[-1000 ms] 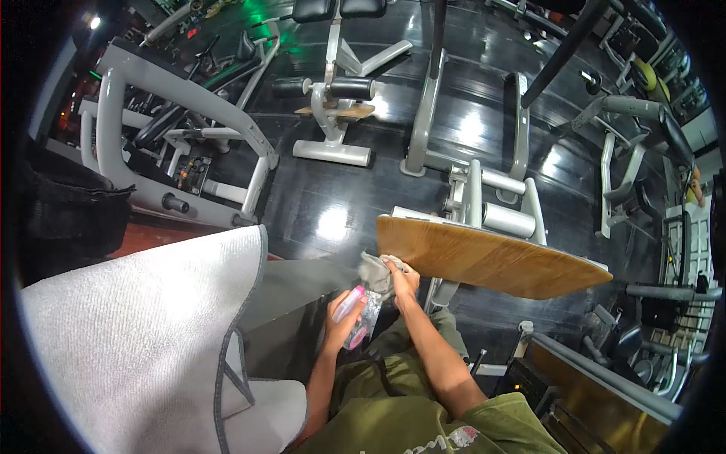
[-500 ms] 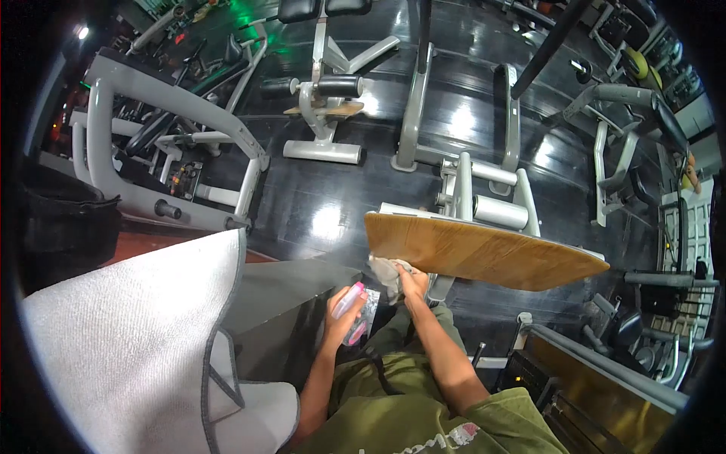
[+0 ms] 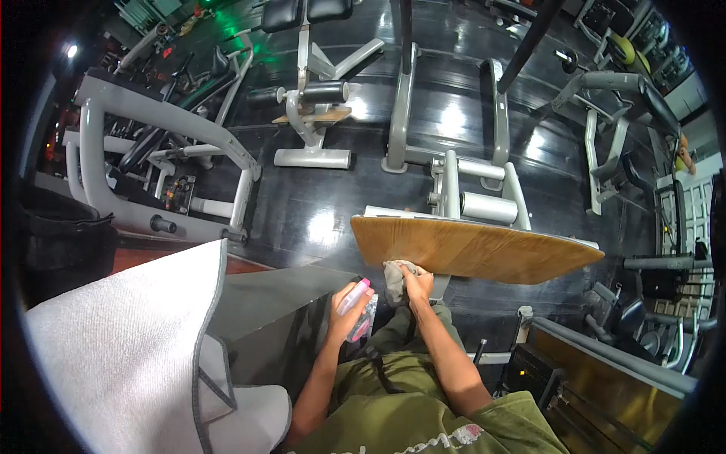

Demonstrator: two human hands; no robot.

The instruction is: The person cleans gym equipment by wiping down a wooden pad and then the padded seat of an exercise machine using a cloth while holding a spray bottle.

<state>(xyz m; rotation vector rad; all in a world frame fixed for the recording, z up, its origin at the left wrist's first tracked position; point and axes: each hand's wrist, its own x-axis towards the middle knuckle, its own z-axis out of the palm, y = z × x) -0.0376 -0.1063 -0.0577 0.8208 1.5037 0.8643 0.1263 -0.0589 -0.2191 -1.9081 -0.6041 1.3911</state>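
Firstly, one cloth (image 3: pixel 394 282): greyish beige, crumpled, its folds bunched at the top and a loose part drooping below. It is at the near edge of the wooden board (image 3: pixel 484 250), toward the board's left end; whether it presses on the wood cannot be told.

Item, one bottle (image 3: pixel 360 318): pink at the top, see-through lower down, with pink showing again near the base; held tilted, partly hidden by fingers, to the left of the cloth and apart from it.

Item, the board: warm brown, streaked grain, glossy, long, with a pale rim along its far side, in front of a grey metal frame (image 3: pixel 488 208).

Right hand (image 3: pixel 419 284): closed on the cloth, fingers gathering its upper folds, just beside the board's near edge; forearm running forward and slightly leftward from the green sleeve.

Left hand (image 3: pixel 344 309): wrapped around the bottle, forearm angled forward and slightly rightward, beside a dark grey surface (image 3: pixel 265 306).

Item, one white towel (image 3: pixel 128 325): ribbed texture, dark grey border, spread at the left, well apart from the right hand.
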